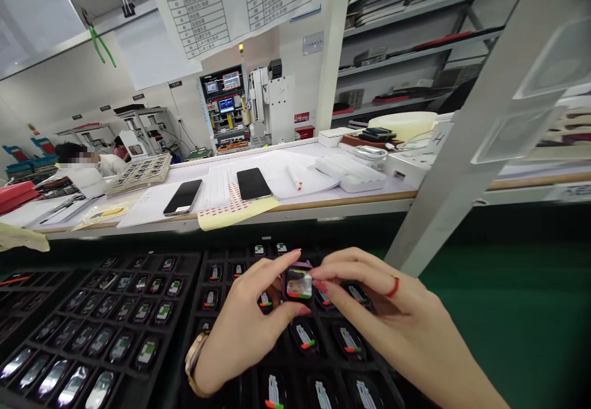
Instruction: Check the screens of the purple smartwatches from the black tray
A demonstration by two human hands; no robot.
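Above a black compartment tray [249, 369], a small square smartwatch case [298, 284] with a shiny face and a red-green strip along its lower edge is held up. My left hand [244, 319] grips it by its left side, thumb below and index finger above. Thumb and forefinger of my right hand [378, 310] pinch at the case's right edge; whether they hold the case itself or a thin film on it, I cannot tell. Similar watch cases [305, 336] with red and green strips lie in the compartments beneath, partly covered by my hands.
To the left, a second tray holds several watch cases [146, 352]. Across the raised bench edge lie two dark phones [183, 197] [253, 183], papers and a white marker [294, 178]. A slanted metal post [443, 175] rises at right. A person [108, 164] sits far left.
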